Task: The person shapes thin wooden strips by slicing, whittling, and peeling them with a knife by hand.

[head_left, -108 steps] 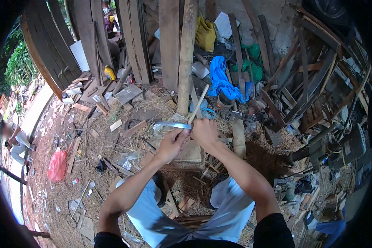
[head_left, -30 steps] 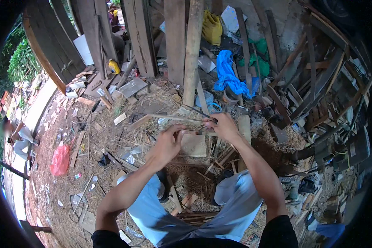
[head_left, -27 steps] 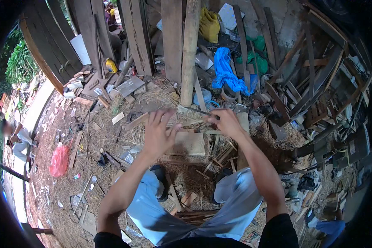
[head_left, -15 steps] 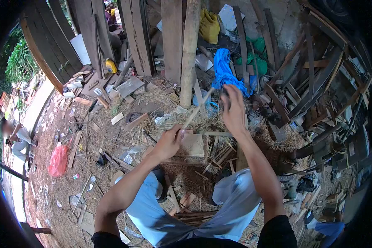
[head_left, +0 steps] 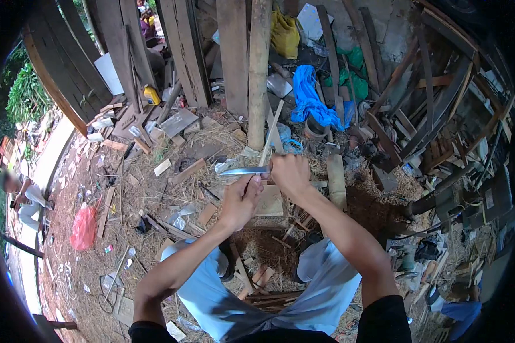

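A knife [head_left: 243, 171] with a shiny blade points left, its handle end inside my right hand [head_left: 290, 176], which is closed around it. My left hand [head_left: 241, 201] pinches the lower end of a thin pale strip [head_left: 272, 131] just below the blade. The strip slants up and to the right, past the knife near the wooden post. Both hands are close together, nearly touching. Below and behind them lies a flat wooden block [head_left: 270, 204] on the ground, partly hidden by my left hand.
An upright post [head_left: 257, 80] stands just ahead. Beyond it lie a blue cloth [head_left: 307, 97] and a yellow bag [head_left: 284, 35]. Scrap wood [head_left: 435, 114] is heaped at right. A red plastic bag [head_left: 83, 227] lies left, near a seated person [head_left: 26, 197].
My right hand has come down and left to my left hand, bringing the knife blade across the strip. The strip now stands steeper. Earlier, my left hand opened away from the strip and regrasped it.
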Tool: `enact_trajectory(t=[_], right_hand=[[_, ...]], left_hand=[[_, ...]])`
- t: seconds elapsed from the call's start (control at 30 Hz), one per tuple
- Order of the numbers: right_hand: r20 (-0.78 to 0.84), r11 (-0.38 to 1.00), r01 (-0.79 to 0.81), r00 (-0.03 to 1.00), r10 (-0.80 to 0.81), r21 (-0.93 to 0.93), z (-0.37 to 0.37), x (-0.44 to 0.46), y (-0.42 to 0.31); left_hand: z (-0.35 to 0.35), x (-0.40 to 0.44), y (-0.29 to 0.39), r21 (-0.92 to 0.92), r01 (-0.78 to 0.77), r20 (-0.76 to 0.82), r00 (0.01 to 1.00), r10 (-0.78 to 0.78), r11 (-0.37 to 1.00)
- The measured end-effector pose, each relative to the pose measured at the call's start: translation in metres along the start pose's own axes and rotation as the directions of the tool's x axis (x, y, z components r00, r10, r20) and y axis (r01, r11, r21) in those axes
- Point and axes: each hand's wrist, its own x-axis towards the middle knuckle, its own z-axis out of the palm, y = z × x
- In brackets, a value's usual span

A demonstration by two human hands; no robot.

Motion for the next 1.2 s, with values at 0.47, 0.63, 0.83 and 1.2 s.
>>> enact_trajectory(t=[0.47, 0.63, 0.83, 1.2], right_hand=[[0.083, 0.905, -0.424, 0.904, 0.42, 0.036, 0.003, -0.008, 0.132], [0.138, 0.96, -0.197, 0.975, 0.172, 0.199, -0.02, -0.006, 0.023], [0.016, 0.994, -0.088, 0.996, 0.09, -0.061, 0.002, 0.011, 0.025], [0.427, 0.789, -0.56, 0.667, 0.611, -0.253, 0.063, -0.043, 0.214]], left_hand=[[-0.029, 0.012, -0.013, 0.208, -0.025, -0.058, 0.998, 0.038, 0.978], [-0.007, 0.017, -0.021, 0.369, -0.161, 0.023, 0.986, 0.164, 0.915], [0.001, 0.014, -0.012, 0.155, 0.026, -0.022, 0.999, -0.023, 0.988], [-0.063, 0.023, -0.026, 0.278, 0.148, -0.025, 0.989, -0.146, 0.949]])
